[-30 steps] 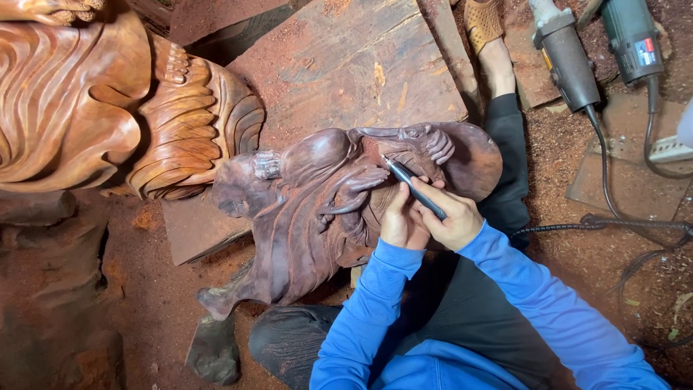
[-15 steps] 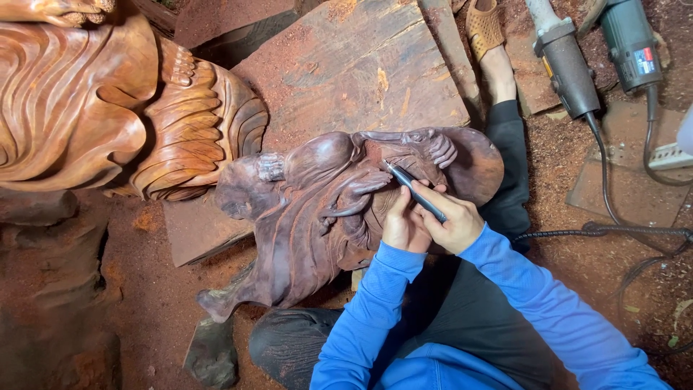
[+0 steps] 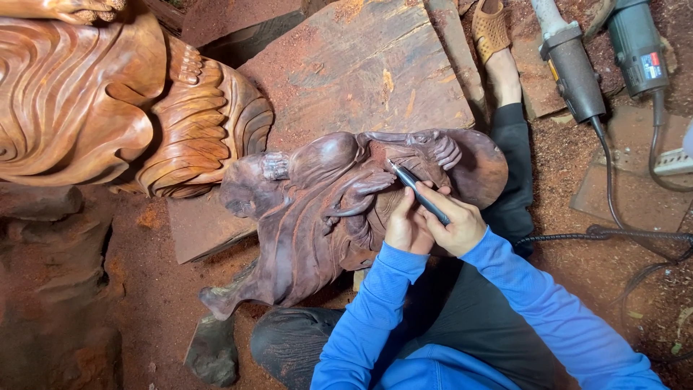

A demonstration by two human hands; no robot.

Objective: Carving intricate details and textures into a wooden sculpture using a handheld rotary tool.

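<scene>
Red sawdust covers the workshop floor (image 3: 635, 289), with slabs and carvings lying about. At the centre, the right hand (image 3: 453, 225) is closed round a slim dark carving tool (image 3: 419, 191), gripped like a pen between thumb and fingers, its tip touching the dark wooden figure (image 3: 317, 217) near the carved arm at the upper middle. The left hand (image 3: 403, 227) lies just beside the right, fingers curled, pressed against the figure and touching the right hand; whether it grips anything cannot be told. Both arms wear blue sleeves (image 3: 548, 310). The figure lies on its side across the person's lap, its base end pointing lower left and its rounded upper end near the black-trousered leg (image 3: 514, 144), which stretches up to a foot in a tan sandal (image 3: 492, 27).

Behind the figure lies a broad flat slab (image 3: 361, 65) dusted with red powder. To the left stands a larger, lighter carving (image 3: 86, 101) with flowing folds and carved toes. At upper right two grinders (image 3: 574, 68) rest on the floor side by side, their black cords (image 3: 613, 235) trailing down and across toward the person. A dark stone (image 3: 213, 350) sits at the figure's base. No containers are in view.
</scene>
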